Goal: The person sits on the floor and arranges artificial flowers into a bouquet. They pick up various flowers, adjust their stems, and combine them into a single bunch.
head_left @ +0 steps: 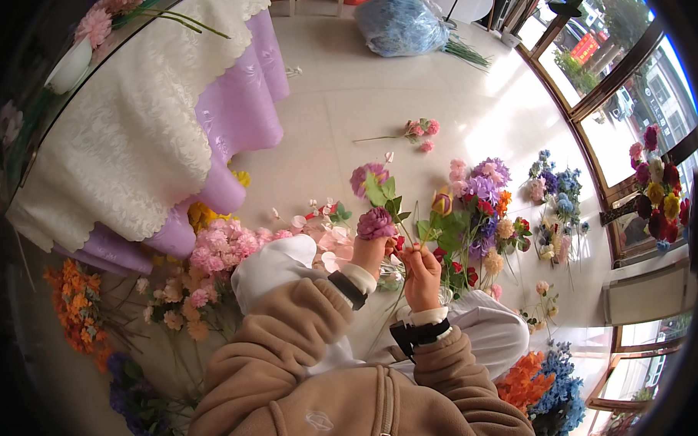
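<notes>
My right hand (423,276) pinches thin green stems of artificial flowers between thumb and fingers. From that grip, a spray with a purple bloom (376,223), green leaves (379,190) and a pinkish-purple bloom (369,179) leans to the upper left. A yellow and purple bud (442,202) rises just above the same hand. My left hand (369,256) is close by on the left, its fingertips near the stems. The lower purple bloom covers most of its fingers, so its grip is hidden. Long stems (386,329) trail down below my right hand.
Pink artificial flowers (221,248) lie beside my left knee, orange ones (78,306) farther left. Mixed purple flowers (485,185) lie right of my hands. A table with a white cloth (139,112) stands left. A plastic-wrapped blue bundle (402,24) lies ahead; glass doors (617,141) line the right.
</notes>
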A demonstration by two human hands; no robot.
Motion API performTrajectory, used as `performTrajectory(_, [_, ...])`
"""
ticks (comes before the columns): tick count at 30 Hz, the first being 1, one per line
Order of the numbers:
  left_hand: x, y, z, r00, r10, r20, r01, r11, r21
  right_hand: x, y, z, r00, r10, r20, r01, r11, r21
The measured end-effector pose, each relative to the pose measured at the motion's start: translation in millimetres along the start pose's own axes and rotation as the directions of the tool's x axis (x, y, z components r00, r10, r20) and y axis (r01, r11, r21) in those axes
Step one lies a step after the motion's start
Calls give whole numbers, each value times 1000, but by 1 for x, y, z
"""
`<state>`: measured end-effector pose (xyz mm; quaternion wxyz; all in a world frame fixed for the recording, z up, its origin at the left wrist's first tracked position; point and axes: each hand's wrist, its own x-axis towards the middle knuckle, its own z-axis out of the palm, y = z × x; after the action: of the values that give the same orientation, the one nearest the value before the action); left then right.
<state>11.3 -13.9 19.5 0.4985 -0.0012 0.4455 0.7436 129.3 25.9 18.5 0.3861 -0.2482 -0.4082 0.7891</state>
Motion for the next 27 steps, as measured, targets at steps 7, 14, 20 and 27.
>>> performTrajectory(7, [-4, -1, 5, 999, 33, 29, -30, 993, -114, -2, 0, -4, 999, 25, 48, -27, 998, 57])
performTrajectory(14, [-4, -2, 6, 950, 183, 254, -117, 960, -255, 5, -17, 2, 987, 98, 130, -74, 980, -184])
performTrajectory(20, [-6, 0, 5, 952, 199, 232, -171, 976, -136, 7, -14, 14, 995, 49, 84, -24, 962, -274])
performTrajectory(27, [2, -10, 0, 884, 455, 109, -465, 824, 325, 1, -3, 19, 1000, 15, -2, -15, 1000, 2])
